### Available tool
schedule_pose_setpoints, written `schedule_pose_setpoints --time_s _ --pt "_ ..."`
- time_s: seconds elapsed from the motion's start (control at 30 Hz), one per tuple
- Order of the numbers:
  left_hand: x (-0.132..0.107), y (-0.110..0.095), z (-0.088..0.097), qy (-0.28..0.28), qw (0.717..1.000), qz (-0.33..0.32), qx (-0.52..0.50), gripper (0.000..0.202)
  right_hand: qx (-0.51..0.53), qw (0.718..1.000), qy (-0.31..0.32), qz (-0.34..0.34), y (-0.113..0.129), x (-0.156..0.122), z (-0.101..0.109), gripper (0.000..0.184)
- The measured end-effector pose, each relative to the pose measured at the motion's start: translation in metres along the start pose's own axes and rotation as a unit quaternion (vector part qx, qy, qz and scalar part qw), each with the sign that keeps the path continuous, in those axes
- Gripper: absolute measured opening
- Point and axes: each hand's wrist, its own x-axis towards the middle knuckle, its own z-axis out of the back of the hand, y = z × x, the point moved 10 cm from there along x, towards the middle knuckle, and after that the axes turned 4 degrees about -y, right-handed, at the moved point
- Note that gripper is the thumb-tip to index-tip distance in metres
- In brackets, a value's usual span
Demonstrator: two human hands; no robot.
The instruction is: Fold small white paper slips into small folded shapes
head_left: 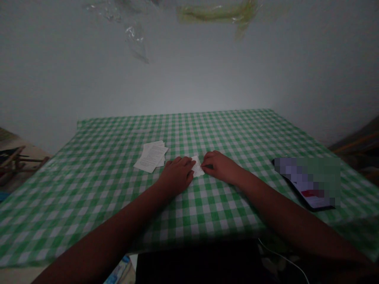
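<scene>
A small piece of printed white paper (pixel 197 167) lies on the checked cloth between my two hands. My left hand (pixel 177 175) rests over its left side, fingers spread and the tips lying on the sheet. At the paper's right edge, my right hand (pixel 219 166) has thumb and fingertips pinched together on it. Part of the sheet is hidden under the left fingers. Just beyond my left hand sits a loose, fanned pile of similar printed papers (pixel 151 157), which neither hand touches.
A green and white checked tablecloth (pixel 207 130) covers the table. On the right lies a phone (pixel 310 193) with its screen lit and partly blurred out. The wall (pixel 189 79) with peeling tape stands behind. A white cable (pixel 284 258) hangs below the front edge.
</scene>
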Motion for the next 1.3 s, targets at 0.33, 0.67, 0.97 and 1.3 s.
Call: schedule_pose_setpoints --time_s 0.33,0.67,0.97,1.3 --pt "0.001 0.000 -0.001 0.001 0.999 -0.039 0.003 0.040 0.000 0.999 -0.050 -0.015 -0.007 0.003 0.000 0.015" --pt "-0.002 -0.001 -0.004 0.034 0.992 -0.110 -0.060 0.040 0.005 0.998 -0.045 -0.038 -0.019 0.001 0.002 0.015" --pt "0.002 0.000 -0.006 0.025 0.993 -0.080 -0.079 0.040 -0.008 0.998 -0.019 -0.055 -0.019 0.003 -0.003 0.010" --pt "0.002 0.000 -0.005 0.027 0.994 -0.073 -0.083 0.040 -0.004 0.996 0.040 -0.080 -0.015 -0.002 -0.008 0.010"
